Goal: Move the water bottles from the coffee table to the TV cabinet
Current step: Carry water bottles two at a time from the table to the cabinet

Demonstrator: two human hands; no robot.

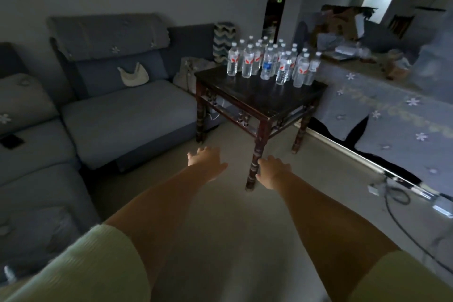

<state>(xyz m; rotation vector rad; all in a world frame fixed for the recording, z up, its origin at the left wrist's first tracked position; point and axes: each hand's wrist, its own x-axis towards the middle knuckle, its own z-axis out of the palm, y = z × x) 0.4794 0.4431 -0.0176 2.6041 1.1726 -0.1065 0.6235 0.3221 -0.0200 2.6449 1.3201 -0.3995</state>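
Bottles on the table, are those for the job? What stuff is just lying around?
For the job: bottles, table, cabinet, left hand, right hand, both empty.
Just lying about: sofa, white bag, phone, cable.

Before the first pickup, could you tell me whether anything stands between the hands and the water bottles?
Nothing visible does: the left hand and right hand are open over bare floor, and the water bottles stand clustered at the far side of the coffee table.

Clear capped water bottles [272,62] clustered upright at far edge of dark wooden coffee table [264,99]
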